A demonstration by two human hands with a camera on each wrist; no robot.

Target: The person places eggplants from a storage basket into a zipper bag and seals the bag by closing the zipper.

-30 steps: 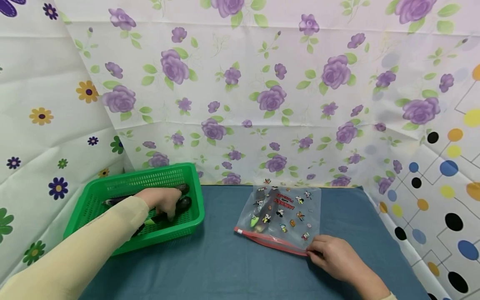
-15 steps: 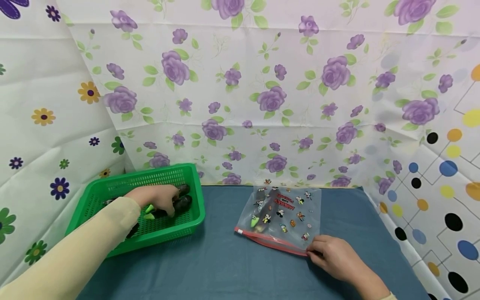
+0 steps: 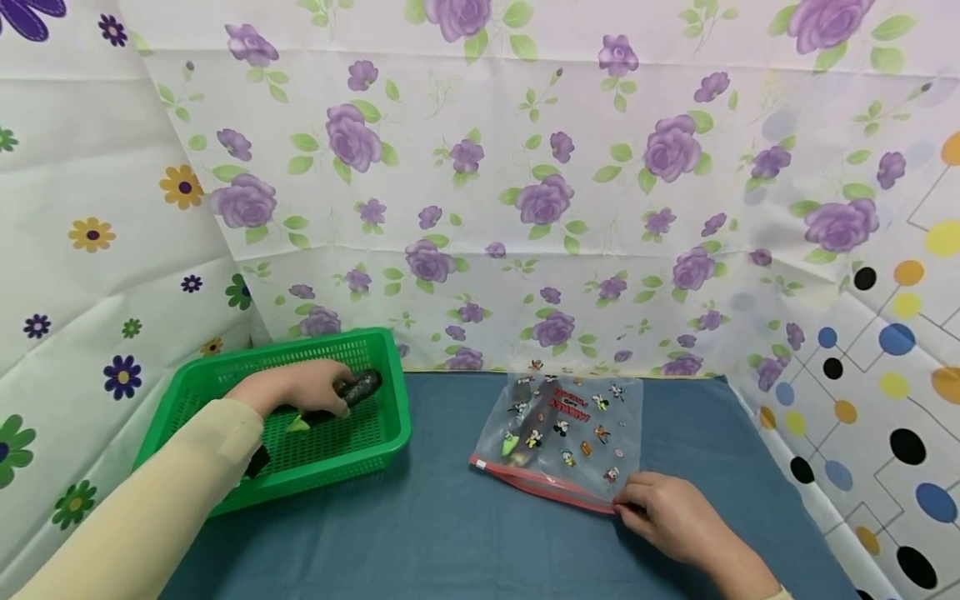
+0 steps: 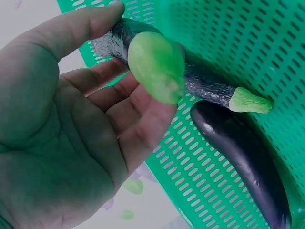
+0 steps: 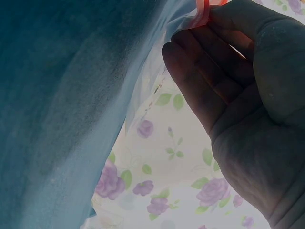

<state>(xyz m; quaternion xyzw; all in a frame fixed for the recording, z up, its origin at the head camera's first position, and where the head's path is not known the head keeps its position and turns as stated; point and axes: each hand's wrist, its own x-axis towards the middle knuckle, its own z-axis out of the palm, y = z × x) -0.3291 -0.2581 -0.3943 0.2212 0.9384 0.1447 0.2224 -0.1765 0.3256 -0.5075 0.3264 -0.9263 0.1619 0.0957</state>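
The left hand [image 3: 296,387] is curling its grip around an eggplant [image 4: 155,67] in the green basket [image 3: 396,400] at left, the light-green cap [image 3: 298,424] showing on the near side. Two more eggplants [image 4: 248,160] are lying farther inside. At right, the right hand [image 3: 667,512] is pinching the near right corner of a clear bag [image 3: 611,442], whose upside-down red-and-black print is reading "MICKEY AND" above a smaller, unclear word.
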